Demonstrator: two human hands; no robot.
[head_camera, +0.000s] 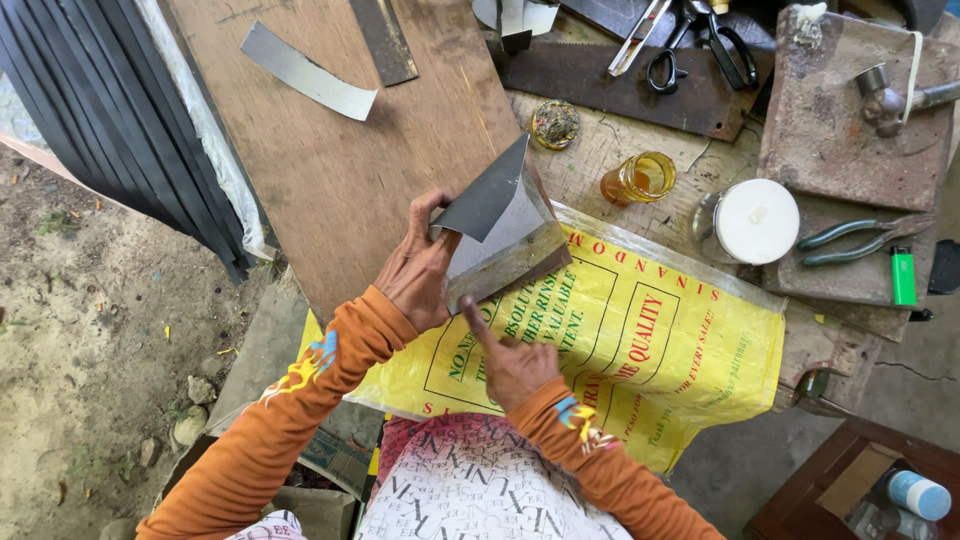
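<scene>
Grey sheet metal, folded into a pointed, wedge-like piece (497, 225), is held up over a cluttered counter (600, 150), seen from above by a head-worn camera. The left hand (420, 268) grips the piece along its left edge, thumb on top and fingers wrapped beneath, which appears to steady it with the fold facing the person. The right hand (512, 362) holds nothing: most fingers are curled in, and the index finger is stretched out with its tip touching the lower edge of the metal, as if feeling or pressing along that edge. Both arms wear orange sleeves.

Under the piece lies a yellow woven sack (640, 340) with red print, spread flat over the counter's near side as a work surface. A brown wooden board (340, 160) lies to the left with a loose curved metal strip (305, 72) on it. Within reach on the right are a white-lidded jar (755, 220), a small amber glass (640, 178), green-handled pliers (860, 240), a green lighter (903, 275), scissors (700, 45) and a hammer (890, 98).
</scene>
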